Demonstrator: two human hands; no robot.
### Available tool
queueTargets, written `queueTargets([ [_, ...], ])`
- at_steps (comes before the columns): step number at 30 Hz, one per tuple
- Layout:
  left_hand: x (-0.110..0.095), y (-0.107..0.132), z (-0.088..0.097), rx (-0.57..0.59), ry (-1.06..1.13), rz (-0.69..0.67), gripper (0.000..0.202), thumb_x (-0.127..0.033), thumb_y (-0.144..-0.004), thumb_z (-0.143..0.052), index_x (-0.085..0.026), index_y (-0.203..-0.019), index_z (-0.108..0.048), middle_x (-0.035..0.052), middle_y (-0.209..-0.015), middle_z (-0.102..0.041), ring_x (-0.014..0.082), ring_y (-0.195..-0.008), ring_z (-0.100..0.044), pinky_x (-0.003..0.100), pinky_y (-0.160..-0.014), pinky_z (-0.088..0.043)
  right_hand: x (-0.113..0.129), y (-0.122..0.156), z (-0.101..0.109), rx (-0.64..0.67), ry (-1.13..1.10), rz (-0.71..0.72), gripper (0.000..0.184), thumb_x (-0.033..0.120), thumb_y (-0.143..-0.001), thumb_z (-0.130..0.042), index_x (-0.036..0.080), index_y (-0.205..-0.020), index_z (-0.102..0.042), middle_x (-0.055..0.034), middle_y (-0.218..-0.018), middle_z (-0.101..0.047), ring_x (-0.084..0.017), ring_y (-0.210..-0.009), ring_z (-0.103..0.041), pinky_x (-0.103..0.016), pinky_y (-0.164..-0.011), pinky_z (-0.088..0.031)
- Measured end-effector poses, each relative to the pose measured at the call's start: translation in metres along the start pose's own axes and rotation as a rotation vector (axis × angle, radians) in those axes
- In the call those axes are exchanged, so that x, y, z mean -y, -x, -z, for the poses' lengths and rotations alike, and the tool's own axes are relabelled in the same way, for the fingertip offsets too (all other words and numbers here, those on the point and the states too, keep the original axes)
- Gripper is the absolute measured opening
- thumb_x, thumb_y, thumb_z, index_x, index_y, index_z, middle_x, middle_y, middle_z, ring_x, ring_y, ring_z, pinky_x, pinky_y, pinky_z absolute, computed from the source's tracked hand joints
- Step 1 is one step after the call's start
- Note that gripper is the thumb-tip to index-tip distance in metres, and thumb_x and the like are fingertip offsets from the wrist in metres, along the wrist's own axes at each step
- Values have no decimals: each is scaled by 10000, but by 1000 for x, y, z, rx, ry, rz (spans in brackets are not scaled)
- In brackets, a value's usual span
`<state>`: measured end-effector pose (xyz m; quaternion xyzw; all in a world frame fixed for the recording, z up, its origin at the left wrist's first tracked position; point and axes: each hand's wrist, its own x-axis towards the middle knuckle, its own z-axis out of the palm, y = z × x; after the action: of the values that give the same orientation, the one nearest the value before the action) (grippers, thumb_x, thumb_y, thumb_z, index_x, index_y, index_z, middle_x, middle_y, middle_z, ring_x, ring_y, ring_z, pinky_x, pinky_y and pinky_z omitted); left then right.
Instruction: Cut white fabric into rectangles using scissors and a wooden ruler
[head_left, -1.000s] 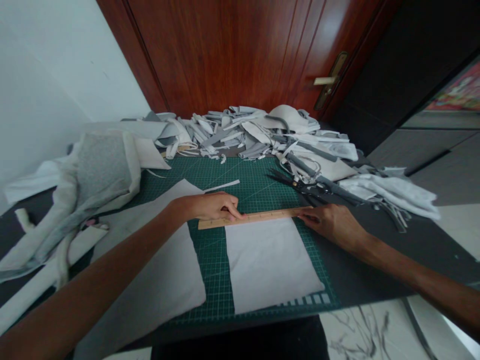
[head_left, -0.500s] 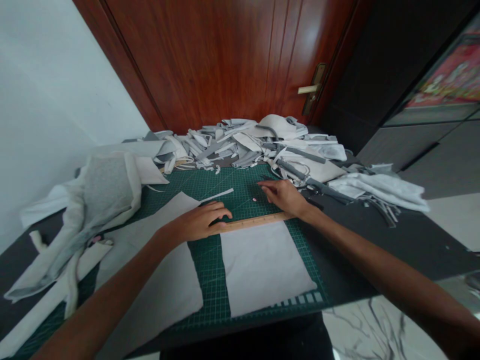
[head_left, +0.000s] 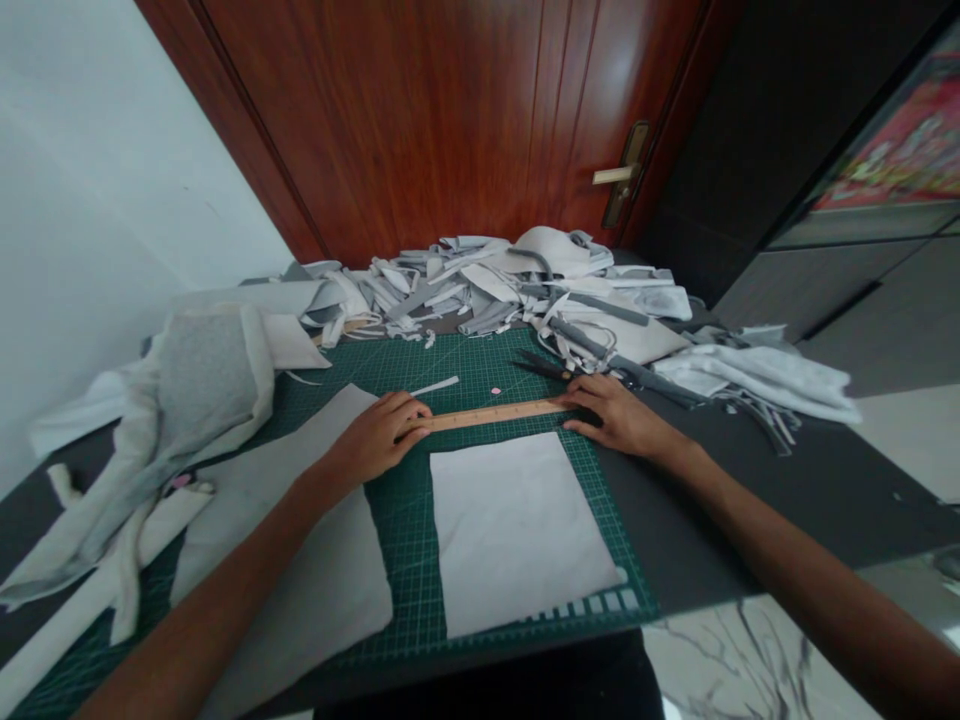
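Observation:
A wooden ruler (head_left: 491, 414) lies crosswise over the green cutting mat (head_left: 409, 550), its two ends gripped by my hands. My left hand (head_left: 382, 432) has its fingers closed on the left end. At the right end, my right hand (head_left: 616, 412) pinches it between thumb and fingers. Just below the ruler, apart from it, a white square of cloth (head_left: 521, 530) lies flat. A larger white cloth piece (head_left: 300, 580) spreads under my left forearm. Black scissors (head_left: 544, 366) rest just beyond my right hand, partly hidden. A small pink piece (head_left: 495, 391) sits above the ruler.
White and grey cloth scraps (head_left: 480, 285) are heaped along the back by the wooden door (head_left: 420, 120). Bundled fabric (head_left: 210, 370) lies at the left. A folded white cloth (head_left: 772, 380) and thin strips lie on the dark table (head_left: 720, 480) at the right.
The ruler has moved away from the cloth square's top edge, toward the back. My right hand, earlier stretched over the mat near the pink piece, now grips the ruler's right end.

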<state>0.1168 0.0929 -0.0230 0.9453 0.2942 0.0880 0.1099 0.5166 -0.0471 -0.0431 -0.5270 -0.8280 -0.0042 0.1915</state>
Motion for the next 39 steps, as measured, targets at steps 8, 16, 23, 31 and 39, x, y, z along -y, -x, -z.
queueTargets([
  [8, -48, 17, -14, -148, -112, 11, 317, -276, -1097, -404, -190, -1276, -651, 127, -1266, -674, 306, -1224, -599, 494, -1111, -466, -27, 0, -5, -143, 203, -340, 391, 285, -1078, -442, 68, -1236, -726, -219, -1156, -692, -330, -1071, -647, -448, -1016, -505],
  [16, -89, 23, -33, -53, -110, 174, 183, -329, -1008, -662, -161, -1063, -709, 139, -1107, -696, 358, -1130, -630, 502, -980, -519, -39, 6, -11, -132, 308, -459, 346, 304, -1036, -522, 78, -1201, -724, -223, -1075, -726, -350, -992, -679, -462, -932, -533],
  [23, -42, 29, -15, -205, 344, 300, 225, -423, -935, -659, -201, -913, -691, 49, -910, -723, 238, -833, -667, 351, -780, -516, -42, 21, -4, -137, 388, -519, 316, 362, -1014, -538, 140, -1127, -731, -204, -1068, -783, -398, -1034, -682, -507, -874, -510],
  [31, -40, 31, -13, -378, 1313, 640, 608, -666, -698, -868, -188, -996, -639, 15, -804, -717, 191, -662, -668, 278, -602, -530, -52, 30, -4, 69, 342, -407, 502, 467, -954, -600, 72, -1253, -683, -248, -1195, -746, -379, -1107, -719, -488, -1024, -542],
  [39, -56, 30, -12, -241, 859, 526, 479, -521, -710, -815, -203, -1063, -748, 100, -1124, -811, 346, -1103, -748, 371, -950, -584, -40, 15, 10, 175, 269, -714, 552, 620, -914, -605, 148, -1174, -725, -190, -1146, -788, -377, -1051, -770, -448, -882, -584],
])
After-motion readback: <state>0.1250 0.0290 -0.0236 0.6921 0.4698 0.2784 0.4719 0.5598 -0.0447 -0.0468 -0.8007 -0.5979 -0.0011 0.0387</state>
